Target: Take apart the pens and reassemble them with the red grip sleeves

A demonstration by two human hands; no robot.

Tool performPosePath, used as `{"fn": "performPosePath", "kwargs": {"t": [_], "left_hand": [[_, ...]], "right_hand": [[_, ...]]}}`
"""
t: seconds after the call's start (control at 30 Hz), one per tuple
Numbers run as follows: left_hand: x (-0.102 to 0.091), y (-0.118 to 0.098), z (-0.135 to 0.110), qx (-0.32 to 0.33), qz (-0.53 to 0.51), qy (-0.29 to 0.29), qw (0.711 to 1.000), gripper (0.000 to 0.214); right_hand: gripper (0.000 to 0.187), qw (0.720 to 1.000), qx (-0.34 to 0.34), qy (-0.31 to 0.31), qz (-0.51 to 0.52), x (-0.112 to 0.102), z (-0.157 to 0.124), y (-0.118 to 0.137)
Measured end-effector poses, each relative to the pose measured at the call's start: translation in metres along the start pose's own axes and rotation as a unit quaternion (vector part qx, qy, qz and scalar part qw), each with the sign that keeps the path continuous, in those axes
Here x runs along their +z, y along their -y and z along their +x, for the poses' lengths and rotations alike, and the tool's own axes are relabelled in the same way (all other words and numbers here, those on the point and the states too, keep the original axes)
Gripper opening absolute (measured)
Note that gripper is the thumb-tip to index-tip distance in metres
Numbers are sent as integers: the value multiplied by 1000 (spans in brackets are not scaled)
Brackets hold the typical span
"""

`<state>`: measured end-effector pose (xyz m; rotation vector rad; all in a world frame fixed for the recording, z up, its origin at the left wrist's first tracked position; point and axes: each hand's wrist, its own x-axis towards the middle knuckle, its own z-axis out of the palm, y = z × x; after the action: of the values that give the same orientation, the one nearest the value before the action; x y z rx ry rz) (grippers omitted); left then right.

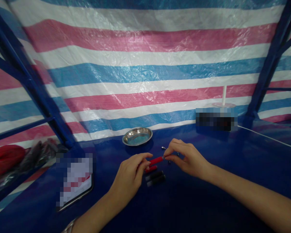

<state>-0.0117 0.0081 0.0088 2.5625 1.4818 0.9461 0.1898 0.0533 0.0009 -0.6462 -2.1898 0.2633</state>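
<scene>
My left hand (133, 170) pinches the left end of a slim red tube (156, 160), which lies nearly level just above the table. At the tube's right end the fingers of my right hand (188, 158) are closed on a tiny metal piece, mostly hidden by the fingertips. Below the held tube a second red tube (151, 169) rests on the table, with two black tubes (156, 180) side by side in front of it. Small shiny metal pieces (163, 148) lie scattered around my right fingertips.
A shallow steel dish (146, 132) stands at the back of the blue table (194, 204). To the left sits a blurred phone or tablet (75, 184). A blurred dark object (213, 121) and a white cable (266, 136) are at the back right. Striped sheeting (145, 71) hangs behind.
</scene>
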Motion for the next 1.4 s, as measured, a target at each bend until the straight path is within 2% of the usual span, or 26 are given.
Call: {"fn": "performPosePath", "kwargs": {"t": [0.13,0.2,0.3,0.4,0.6,0.9,1.03,1.17,1.4], "left_hand": [[-7,7,6,12,27,-10,1000,20],[-7,15,8,7,64,-7,998,19],[-3,28,8,-32,112,35,993,18],[1,37,8,-65,127,84,986,17],[5,40,8,-86,115,133,981,19],[4,31,8,-89,118,134,980,26],[3,31,8,-81,125,126,981,27],[3,27,7,-64,120,117,984,27],[3,26,6,-45,121,110,986,25]], "right_hand": [[5,998,-3,-32,-61,-10,4,-8],[5,994,34,-42,-90,-12,6,-16],[7,985,115,-37,-120,-13,7,-29],[13,982,146,-15,-122,-9,6,-41],[14,974,129,65,-175,1,4,-51],[10,954,167,130,-211,13,2,-52],[24,947,199,123,-218,13,18,-48],[29,934,233,148,-227,23,41,-56],[15,915,271,200,-223,42,58,-81]]}}
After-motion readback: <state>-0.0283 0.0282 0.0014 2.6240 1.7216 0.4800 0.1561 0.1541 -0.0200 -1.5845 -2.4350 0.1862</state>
